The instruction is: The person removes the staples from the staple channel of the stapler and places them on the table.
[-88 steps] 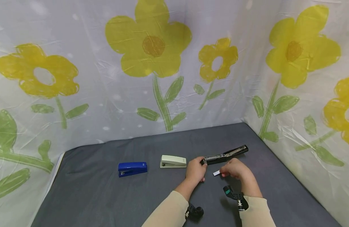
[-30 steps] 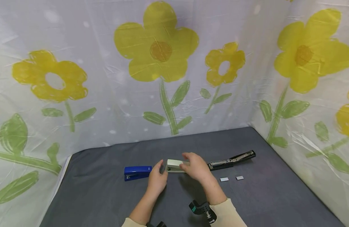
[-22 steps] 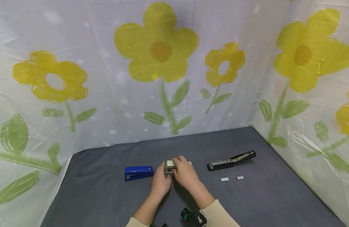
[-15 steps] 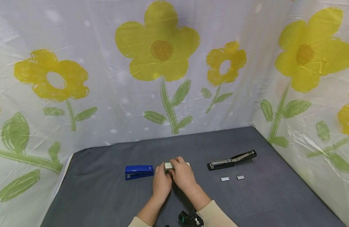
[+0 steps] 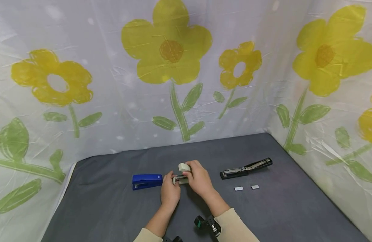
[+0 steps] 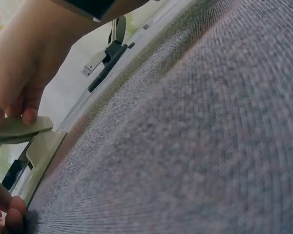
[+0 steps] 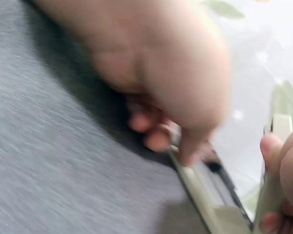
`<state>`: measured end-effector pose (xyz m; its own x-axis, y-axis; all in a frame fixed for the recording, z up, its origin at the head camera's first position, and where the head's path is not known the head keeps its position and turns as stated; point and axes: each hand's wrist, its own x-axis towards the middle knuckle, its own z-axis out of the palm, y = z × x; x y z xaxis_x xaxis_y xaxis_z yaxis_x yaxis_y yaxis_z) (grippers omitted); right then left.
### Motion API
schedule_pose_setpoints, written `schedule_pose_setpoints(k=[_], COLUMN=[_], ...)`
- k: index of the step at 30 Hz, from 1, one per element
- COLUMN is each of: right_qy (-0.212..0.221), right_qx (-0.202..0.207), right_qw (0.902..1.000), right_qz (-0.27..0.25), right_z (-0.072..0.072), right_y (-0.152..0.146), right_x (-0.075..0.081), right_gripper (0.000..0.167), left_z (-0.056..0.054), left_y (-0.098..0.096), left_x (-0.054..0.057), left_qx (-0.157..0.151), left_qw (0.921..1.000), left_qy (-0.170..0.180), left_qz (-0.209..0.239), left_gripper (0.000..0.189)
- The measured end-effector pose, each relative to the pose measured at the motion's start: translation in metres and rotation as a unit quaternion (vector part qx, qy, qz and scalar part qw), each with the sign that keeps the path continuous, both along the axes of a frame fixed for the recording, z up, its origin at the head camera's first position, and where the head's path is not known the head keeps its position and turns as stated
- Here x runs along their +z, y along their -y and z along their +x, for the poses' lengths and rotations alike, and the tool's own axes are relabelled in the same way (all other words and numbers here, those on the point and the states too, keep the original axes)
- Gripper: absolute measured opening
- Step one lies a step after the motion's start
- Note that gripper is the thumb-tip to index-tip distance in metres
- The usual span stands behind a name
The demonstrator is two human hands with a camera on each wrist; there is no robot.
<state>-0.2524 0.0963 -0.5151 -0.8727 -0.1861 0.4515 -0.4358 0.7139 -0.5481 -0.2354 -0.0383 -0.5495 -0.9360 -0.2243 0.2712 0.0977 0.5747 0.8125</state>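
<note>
A cream stapler [image 5: 184,167] stands opened up on the dark grey table, its top arm raised off the base. My left hand [image 5: 170,191] pinches the front end of the base, its fingertips low beside the tabletop in the left wrist view. With thumb and fingers, my right hand [image 5: 200,179] grips the raised top arm from the right. The right wrist view shows the stapler's base [image 7: 200,187] slanting up from the left hand's thumb, with the metal staple channel exposed. What lies inside the channel is too blurred to make out.
A blue stapler [image 5: 147,181] sits closed just left of my left hand. To the right, a black stapler [image 5: 246,168] lies spread wide, and two small whitish strips [image 5: 238,188] [image 5: 255,187] lie in front of it. Flower-printed curtains [image 5: 170,111] border the table.
The right hand has let go of a small whitish strip near the black stapler. Both hands have moved left to the cream stapler and swung its top arm up from the base.
</note>
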Motion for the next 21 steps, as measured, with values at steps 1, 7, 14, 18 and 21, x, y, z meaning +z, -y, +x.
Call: schedule_pose_setpoints(k=[1, 7, 14, 18, 21], right_qy=[0.014, 0.073, 0.085, 0.104, 0.123], right_qx=[0.009, 0.038, 0.049, 0.042, 0.031], right_qw=[0.9997, 0.9939, 0.9930, 0.9922, 0.9903], right_qz=[-0.018, -0.073, -0.066, -0.054, -0.057], right_z=[-0.001, -0.005, -0.010, -0.009, -0.009], right_y=[-0.003, -0.022, -0.040, -0.048, -0.055], right_x=[0.002, 0.013, 0.022, 0.030, 0.035], right_gripper=[0.033, 0.036, 0.056, 0.057, 0.049], left_z=[0.000, -0.002, -0.002, -0.001, 0.000], left_y=[0.001, 0.002, 0.002, 0.002, 0.002], left_x=[0.000, -0.001, -0.001, -0.002, -0.002], left_qx=[0.001, -0.002, 0.000, -0.001, -0.002], left_qw=[1.0000, 0.9999, 0.9999, 0.9998, 0.9998], left_qy=[-0.001, -0.007, -0.011, -0.009, -0.007], left_qz=[0.001, 0.008, 0.011, 0.015, 0.016], left_gripper=[0.044, 0.041, 0.039, 0.038, 0.037])
